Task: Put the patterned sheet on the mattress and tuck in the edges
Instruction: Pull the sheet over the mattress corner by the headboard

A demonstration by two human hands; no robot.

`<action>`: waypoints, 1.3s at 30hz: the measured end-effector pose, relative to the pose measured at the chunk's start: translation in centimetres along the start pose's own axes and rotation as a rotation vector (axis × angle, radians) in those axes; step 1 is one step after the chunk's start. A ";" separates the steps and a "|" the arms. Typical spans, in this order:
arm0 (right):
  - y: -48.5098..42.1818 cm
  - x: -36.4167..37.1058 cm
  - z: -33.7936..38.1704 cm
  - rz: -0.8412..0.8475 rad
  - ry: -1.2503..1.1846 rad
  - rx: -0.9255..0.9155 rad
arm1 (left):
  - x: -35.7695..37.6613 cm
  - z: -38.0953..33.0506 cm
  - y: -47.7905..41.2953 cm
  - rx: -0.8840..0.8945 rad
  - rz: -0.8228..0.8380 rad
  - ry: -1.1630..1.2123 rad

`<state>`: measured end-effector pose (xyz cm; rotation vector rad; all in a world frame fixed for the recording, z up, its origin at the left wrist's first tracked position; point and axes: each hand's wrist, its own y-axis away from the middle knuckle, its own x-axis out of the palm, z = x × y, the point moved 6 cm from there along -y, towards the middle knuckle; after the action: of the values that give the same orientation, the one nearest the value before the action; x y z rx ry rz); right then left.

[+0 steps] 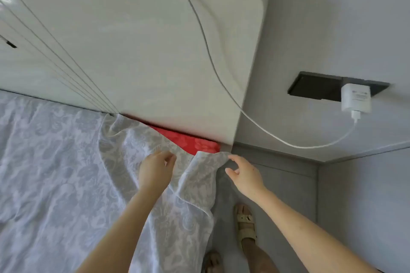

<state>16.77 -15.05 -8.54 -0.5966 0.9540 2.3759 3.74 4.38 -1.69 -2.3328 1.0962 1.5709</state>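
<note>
A grey floor (288,195) and grey wall (332,29) are framing a bed corner seen from above. Nearest the camera, two sandalled feet (245,226) are standing beside the bed. The patterned sheet (55,162) is lying spread over the mattress (190,142), whose red corner is showing uncovered by the cream headboard (133,40). The left hand (156,170) is resting on the bunched sheet edge, fingers curled; whether they are pinching fabric cannot be told. The right hand (243,173) is touching the sheet corner, fingers apart. Farther off, a white charger (356,99) is sitting in a dark wall socket (315,86), its cable (199,35) trailing across the headboard.
</note>
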 end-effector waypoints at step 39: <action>-5.8 -1.3 -7.2 -0.626 0.354 0.010 | 7.6 -0.2 -6.2 0.094 0.058 0.149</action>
<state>22.71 -17.02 -15.40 -1.1476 0.7673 1.7362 9.20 5.05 -9.79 -2.4083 1.2511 1.3489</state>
